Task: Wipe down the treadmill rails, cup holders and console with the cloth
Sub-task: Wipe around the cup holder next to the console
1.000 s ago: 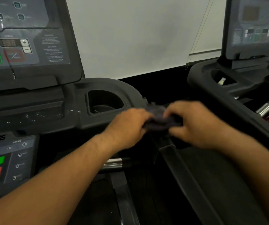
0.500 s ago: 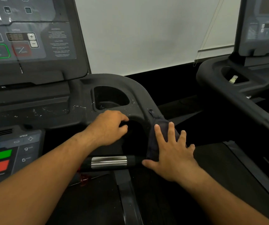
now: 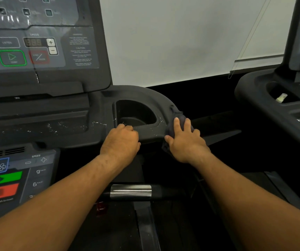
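Cloth (image 3: 181,115) looks soft, limp: your right hand (image 3: 186,144) presses its middle, fingers straight; left hand (image 3: 121,140) grips the cup holder (image 3: 151,126) rim.

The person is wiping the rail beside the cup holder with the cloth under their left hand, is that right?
Not quite: the cloth is under the right hand, not the left. The head view shows it pressed on the rail beside the cup holder, while the left hand grips the rail's front edge without any cloth.

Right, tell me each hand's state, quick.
Left hand: fingers curled, gripping the cup holder rim.
Right hand: open, pressing the cloth.
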### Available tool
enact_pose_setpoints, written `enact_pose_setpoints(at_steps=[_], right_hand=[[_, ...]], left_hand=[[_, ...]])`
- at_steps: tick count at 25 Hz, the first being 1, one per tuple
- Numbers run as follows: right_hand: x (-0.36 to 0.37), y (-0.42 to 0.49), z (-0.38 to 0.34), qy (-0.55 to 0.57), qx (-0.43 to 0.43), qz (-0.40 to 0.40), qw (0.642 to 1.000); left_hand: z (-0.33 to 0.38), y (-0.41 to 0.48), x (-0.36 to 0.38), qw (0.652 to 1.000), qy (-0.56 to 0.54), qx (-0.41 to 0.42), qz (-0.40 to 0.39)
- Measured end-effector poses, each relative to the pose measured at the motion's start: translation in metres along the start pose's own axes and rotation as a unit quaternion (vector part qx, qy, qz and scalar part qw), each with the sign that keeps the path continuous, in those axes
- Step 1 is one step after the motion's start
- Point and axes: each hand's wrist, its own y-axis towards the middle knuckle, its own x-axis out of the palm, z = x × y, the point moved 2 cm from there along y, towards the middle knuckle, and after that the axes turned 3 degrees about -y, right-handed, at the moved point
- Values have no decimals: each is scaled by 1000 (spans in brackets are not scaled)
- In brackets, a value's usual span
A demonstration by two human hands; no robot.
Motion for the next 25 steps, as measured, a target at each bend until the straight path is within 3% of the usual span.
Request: enact_pose_setpoints(at_steps=[2,9,19,23,25], right_hand=[[0,-2,4,11,-31,-18,999],[10,-52,23,-8,41,-9,999],[-7,101,-26,27,11,-11,1000],[-14,108,-25,18,-48,-43,998],[-9,86,-13,-39,-146,-53,987]], left_hand=[[2,0,3,1000,11,3,-7],[1,1,7,999,34,3,7],[0,3,14,998,45,17,37],[-1,3,16,999,29,16,34],[-3,2,16,998,26,26,43]])
